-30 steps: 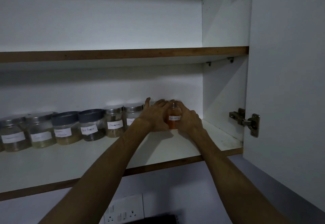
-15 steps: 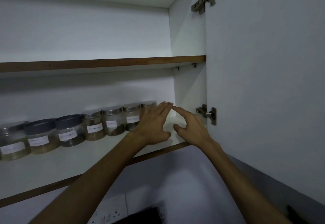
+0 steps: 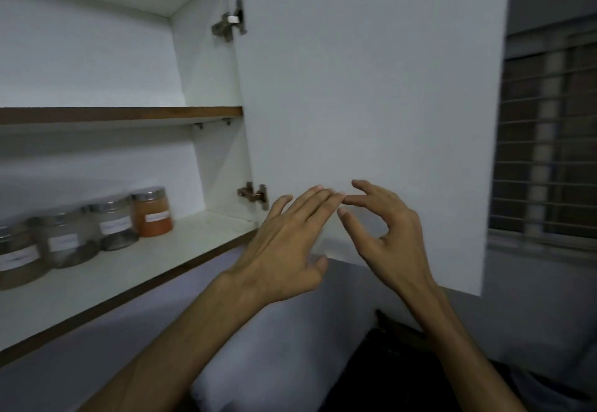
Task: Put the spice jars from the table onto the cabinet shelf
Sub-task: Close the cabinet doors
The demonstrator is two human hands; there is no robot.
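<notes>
Both hands (image 3: 332,233) empty, fingers loose.

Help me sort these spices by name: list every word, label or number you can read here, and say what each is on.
No text can be read in this picture.
Orange spice jar: white label, writing blurred.
Jar with pale contents: white label, handwriting too blurred to read.
Next jar to the left: label blurred.
Jar at the left edge: label blurred.
Cabinet door: no text or sign.
</notes>
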